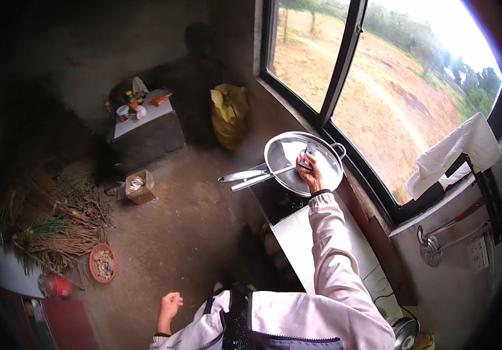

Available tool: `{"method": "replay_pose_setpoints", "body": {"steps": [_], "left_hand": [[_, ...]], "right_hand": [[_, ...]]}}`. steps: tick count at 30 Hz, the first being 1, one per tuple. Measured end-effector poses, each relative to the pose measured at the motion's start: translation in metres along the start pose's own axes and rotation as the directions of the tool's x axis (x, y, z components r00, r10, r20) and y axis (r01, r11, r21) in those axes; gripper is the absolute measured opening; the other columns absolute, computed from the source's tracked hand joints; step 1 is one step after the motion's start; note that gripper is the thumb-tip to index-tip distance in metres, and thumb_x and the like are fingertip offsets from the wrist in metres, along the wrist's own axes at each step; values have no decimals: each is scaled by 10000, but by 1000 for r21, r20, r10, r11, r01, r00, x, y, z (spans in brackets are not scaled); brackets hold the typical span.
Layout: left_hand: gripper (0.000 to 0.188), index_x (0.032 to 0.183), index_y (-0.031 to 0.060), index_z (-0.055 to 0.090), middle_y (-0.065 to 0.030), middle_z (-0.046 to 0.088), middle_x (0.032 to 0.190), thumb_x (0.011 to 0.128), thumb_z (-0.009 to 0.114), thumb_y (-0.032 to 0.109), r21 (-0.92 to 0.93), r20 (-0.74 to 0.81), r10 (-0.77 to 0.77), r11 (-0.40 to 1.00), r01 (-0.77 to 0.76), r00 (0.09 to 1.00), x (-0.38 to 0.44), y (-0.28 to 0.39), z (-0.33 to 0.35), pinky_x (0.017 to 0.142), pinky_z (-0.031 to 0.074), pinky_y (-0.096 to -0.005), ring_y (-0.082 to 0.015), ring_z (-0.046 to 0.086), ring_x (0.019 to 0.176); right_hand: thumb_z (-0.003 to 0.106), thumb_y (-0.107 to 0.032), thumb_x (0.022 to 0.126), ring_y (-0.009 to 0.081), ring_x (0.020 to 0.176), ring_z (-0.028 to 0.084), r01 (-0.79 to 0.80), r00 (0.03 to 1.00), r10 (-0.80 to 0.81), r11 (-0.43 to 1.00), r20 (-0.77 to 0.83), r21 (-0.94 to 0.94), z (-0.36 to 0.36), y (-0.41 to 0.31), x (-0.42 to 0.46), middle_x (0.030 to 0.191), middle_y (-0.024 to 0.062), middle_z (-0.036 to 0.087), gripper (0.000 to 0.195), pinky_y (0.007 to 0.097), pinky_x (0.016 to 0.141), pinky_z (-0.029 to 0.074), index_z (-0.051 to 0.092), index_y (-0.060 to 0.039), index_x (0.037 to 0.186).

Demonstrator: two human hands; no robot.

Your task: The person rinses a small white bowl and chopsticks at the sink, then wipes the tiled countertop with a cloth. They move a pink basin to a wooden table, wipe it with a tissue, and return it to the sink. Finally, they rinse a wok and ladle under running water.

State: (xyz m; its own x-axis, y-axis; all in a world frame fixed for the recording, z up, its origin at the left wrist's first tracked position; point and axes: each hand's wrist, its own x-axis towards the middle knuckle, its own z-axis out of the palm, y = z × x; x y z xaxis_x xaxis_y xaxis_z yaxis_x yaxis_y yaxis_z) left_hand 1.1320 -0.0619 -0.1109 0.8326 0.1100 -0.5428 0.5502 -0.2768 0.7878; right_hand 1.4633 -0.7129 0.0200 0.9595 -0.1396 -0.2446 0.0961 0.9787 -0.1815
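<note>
My right hand [311, 173] grips the dark knob [308, 154] of a clear glass lid [284, 151] with a metal rim. The lid lies over a frying pan or wok on the black stove top [273, 203] by the window. The pan's metal long handle [235, 176] points left, and its loop handle [341, 151] is on the window side. Beside the long handle, a metal utensil handle [252, 183] sticks out past the lid's rim. My left hand [171, 305] hangs low over the floor, away from the stove, fingers loosely curled with nothing visible in them.
A white-tiled counter [294, 236] runs under my right arm. A skimmer [430, 251] hangs on the right wall. A cloth [456, 153] drapes by the window. Across the floor are a small table [146, 120], a yellow sack [229, 118], a cardboard box [140, 194], brushwood [67, 218] and an orange basin [91, 264].
</note>
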Motion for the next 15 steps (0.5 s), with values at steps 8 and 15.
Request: {"method": "replay_pose_setpoints", "body": {"steps": [8,15], "left_hand": [[230,1133,-21,637,-105,699,914,986,547,132,96,268,189,971,-221,945,194,136,29,699,558,-288,-139,664,727],[248,1170,-5,633,-101,711,957,988,535,132,29,415,370,908,-418,831,325,322,89,713,539,-269,-124,661,766]], "right_hand": [[534,-4,960,109,751,522,96,968,-73,992,242,-85,40,-4,-96,919,56,542,300,233,708,487,467,42,1248],[469,-159,1033,71,651,433,522,848,-530,832,8,-187,36,57,-297,819,-6,421,312,233,535,428,437,-37,1317]]}}
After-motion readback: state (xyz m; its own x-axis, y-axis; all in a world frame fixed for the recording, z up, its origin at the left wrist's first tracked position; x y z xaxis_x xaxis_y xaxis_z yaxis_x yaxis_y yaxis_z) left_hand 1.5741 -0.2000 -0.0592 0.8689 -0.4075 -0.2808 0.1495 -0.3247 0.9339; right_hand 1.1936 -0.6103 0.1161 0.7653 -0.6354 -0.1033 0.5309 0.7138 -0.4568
